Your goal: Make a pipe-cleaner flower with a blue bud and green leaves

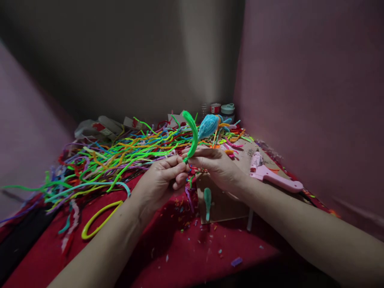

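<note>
Lower end of green curved piece (pixel 194 138) hidden by hands (pixel 162 176), forearms (pixel 117 232) cut off

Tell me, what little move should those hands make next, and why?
Perhaps the right hand could gently smooth the green curved piece: the left hand pinches it near its lower end, its upper end curls free, and the right hand is close beside it.
</note>
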`<action>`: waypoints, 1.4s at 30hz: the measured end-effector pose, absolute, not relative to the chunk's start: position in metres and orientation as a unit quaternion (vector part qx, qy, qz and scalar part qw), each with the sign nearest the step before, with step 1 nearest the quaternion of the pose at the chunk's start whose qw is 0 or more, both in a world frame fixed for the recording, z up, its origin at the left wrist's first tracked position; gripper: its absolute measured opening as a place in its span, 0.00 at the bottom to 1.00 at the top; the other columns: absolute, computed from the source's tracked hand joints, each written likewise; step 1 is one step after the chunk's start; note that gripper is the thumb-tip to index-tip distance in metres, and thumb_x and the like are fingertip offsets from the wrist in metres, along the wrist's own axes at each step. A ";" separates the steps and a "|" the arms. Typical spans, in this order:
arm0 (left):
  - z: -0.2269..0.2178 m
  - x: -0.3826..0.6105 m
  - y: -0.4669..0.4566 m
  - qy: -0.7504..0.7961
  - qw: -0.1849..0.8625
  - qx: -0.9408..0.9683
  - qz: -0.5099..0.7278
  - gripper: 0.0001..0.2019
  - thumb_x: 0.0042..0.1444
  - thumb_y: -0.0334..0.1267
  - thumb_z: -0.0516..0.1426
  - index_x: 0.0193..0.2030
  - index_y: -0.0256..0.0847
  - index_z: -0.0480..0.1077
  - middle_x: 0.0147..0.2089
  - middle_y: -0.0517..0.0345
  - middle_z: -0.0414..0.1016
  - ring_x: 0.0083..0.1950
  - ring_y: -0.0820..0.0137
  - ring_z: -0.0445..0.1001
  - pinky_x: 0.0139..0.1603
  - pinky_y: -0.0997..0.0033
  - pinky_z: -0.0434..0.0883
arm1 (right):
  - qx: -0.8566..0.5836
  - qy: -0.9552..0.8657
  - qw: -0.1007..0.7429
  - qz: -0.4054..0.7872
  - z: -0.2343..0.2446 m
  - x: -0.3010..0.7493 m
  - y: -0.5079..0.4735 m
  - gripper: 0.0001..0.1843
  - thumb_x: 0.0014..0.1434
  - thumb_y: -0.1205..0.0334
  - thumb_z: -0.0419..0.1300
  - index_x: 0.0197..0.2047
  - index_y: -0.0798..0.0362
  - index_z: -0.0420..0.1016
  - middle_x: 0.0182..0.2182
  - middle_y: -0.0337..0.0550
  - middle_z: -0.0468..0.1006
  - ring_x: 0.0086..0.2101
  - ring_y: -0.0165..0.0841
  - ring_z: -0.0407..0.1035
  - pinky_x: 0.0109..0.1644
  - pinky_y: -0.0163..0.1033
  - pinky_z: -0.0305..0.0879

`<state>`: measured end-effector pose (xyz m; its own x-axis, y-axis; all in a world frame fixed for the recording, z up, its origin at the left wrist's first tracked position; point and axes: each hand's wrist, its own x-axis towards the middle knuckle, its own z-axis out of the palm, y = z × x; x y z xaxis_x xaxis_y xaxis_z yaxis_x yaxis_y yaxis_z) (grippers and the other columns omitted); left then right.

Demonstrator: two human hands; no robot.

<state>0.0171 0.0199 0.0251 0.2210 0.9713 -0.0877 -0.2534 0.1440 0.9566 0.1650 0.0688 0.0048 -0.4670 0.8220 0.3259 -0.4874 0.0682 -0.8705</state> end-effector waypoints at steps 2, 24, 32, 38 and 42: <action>0.025 0.015 0.019 0.378 0.675 0.436 0.460 0.06 0.51 0.34 0.59 0.28 0.36 0.67 0.16 0.67 0.58 0.15 0.82 0.50 0.14 0.83 0.54 | -0.135 -0.545 0.490 0.667 0.001 0.165 0.072 0.04 0.44 0.63 0.68 0.28 0.47 0.80 0.29 0.36 0.78 0.35 0.30 0.70 0.50 0.43 0.61; -0.003 0.017 0.020 0.553 -0.046 0.773 0.307 0.09 0.59 0.35 0.48 0.35 0.38 0.68 0.29 0.55 0.71 0.29 0.70 0.68 0.31 0.71 0.60 | -0.243 -0.545 0.541 0.593 0.006 0.163 0.058 0.05 0.42 0.63 0.68 0.20 0.52 0.77 0.26 0.36 0.70 0.30 0.27 0.63 0.40 0.38 0.60; 0.012 0.021 0.017 0.535 0.286 0.675 0.420 0.11 0.57 0.41 0.51 0.26 0.40 0.62 0.21 0.66 0.57 0.21 0.77 0.54 0.22 0.76 0.55 | -0.215 -0.523 0.503 0.654 0.010 0.163 0.060 0.08 0.42 0.58 0.68 0.25 0.53 0.80 0.23 0.37 0.75 0.30 0.29 0.67 0.42 0.40 0.62; 0.024 0.019 0.016 0.437 0.558 0.539 0.455 0.08 0.53 0.40 0.57 0.29 0.38 0.64 0.17 0.69 0.55 0.18 0.81 0.49 0.19 0.79 0.50 | -0.157 -0.529 0.466 0.691 0.010 0.163 0.065 0.10 0.43 0.55 0.68 0.31 0.48 0.81 0.27 0.36 0.78 0.31 0.30 0.69 0.47 0.42 0.62; 0.023 0.014 0.017 0.390 0.649 0.484 0.440 0.08 0.52 0.38 0.59 0.28 0.37 0.65 0.16 0.69 0.53 0.17 0.83 0.45 0.18 0.81 0.47 | -0.121 -0.574 0.429 0.687 0.007 0.167 0.072 0.11 0.45 0.56 0.67 0.35 0.47 0.81 0.33 0.39 0.78 0.40 0.32 0.68 0.50 0.43 0.60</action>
